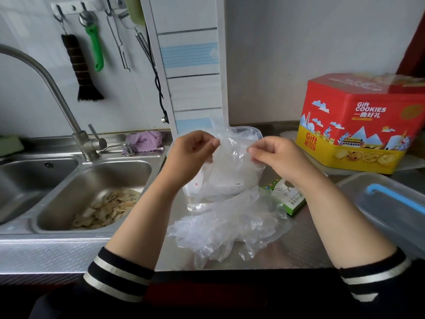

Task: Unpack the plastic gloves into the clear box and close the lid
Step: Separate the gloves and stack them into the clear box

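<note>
Clear box (247, 132) mostly hidden behind glove bag (230, 166).

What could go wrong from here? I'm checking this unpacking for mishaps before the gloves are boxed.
1. The loose gloves lie at the counter's front edge, with some tips just past it; they could slide off.
2. Both hands, left hand and right hand, pinch the thin bag; pulling apart might tear it and spill gloves.
3. The sink holding scraps is close by; a drifting glove could land there.

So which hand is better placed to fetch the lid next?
Right, probably. The blue-handled lid lies at the counter's right edge, beside the right hand; the left hand sits nearer the sink.
</note>
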A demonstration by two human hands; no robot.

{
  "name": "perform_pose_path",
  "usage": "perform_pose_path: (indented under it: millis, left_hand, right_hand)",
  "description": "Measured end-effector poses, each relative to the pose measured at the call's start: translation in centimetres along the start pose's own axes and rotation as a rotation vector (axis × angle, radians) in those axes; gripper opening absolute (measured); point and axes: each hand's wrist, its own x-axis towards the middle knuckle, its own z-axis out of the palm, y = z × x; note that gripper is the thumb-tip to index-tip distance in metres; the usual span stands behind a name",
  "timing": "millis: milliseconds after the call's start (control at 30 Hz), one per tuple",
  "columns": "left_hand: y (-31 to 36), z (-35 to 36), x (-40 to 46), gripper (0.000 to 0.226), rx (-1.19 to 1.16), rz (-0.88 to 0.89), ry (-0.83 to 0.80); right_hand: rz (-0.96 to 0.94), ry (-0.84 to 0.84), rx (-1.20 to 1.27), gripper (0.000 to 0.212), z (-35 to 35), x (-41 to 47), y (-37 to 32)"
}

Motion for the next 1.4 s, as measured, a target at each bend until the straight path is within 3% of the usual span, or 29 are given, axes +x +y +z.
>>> perform_pose_path:
  millis: [234,367,534,667,834,968,1168,1301,1401]
  left_hand:
    - [-1.5,-2.2,4.7,0.011,0.244,-0.002,0.029]
    - [-1.8,-3.0,8.5,0.006,0.350,0.016,0.101]
    - [-3.1,-2.3,11.6,0.008,0.573,0.022,0.138]
    - [-4.6,-1.2,12.2,0.010,0.716,0.035,0.080]
    - [-6.6,-1.1,12.1,0.011,0.856,0.123,-0.075]
    - [-6.0,-1.9,12.1,0.020,0.900,0.171,-0.050]
    - [-2.3,-2.6,10.5,0.010,0.679,0.258,0.131]
    - [-0.8,-1.7,6.6,0.009,0.651,0.436,0.162]
    - [-0.9,-0.5,3.0,0.008,0.580,0.464,0.211]
  right_hand:
    - [0.040,0.107,-0.030,0.018,0.5,3.1,-0.6]
    - [0.051,0.252,-0.293,0.041,0.2,6.8,-0.2]
    - [0.116,0.272,-0.586,0.038,0.6,9.7,0.6]
    - [0.166,0.242,-0.857,0.034,1.2,10.6,1.7]
    - [0.168,0.214,-0.992,0.037,1.5,10.8,2.3]
    - [0.140,0.214,-1.006,0.044,1.6,10.7,1.9]
    - [0.124,0.240,-0.925,0.046,1.8,10.2,1.2]
    - [-0.038,0.478,-0.857,0.041,1.2,7.7,1.2]
    - [-0.243,0.646,-0.654,0.034,1.4,4.8,2.3]
